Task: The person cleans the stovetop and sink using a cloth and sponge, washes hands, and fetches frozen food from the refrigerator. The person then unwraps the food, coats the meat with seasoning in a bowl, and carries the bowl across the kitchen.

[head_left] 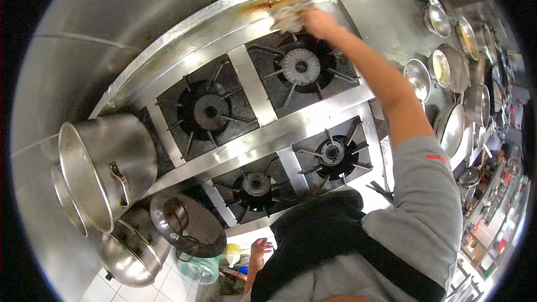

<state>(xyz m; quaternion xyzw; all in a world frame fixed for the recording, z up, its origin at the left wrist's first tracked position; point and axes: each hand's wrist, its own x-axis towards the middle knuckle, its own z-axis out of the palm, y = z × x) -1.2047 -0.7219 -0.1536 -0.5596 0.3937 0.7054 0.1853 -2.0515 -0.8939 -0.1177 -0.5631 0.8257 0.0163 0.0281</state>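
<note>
My right hand is closed on a crumpled greyish cloth, which lies against the stained metal back ledge behind the stove. Brown and yellow stains show on the ledge beside the cloth. Below that hand is the back right burner with its black grate. My left hand hangs low by the stove's front edge, close to a yellow-and-white bottle. Its fingers are partly bent, and I cannot make out whether anything is in them.
Three more burners fill the stove. A large steel pot, a dark lid-like pan and a steel bowl stand at the left. Several bowls and pans line the right counter. A greenish clear container sits below.
</note>
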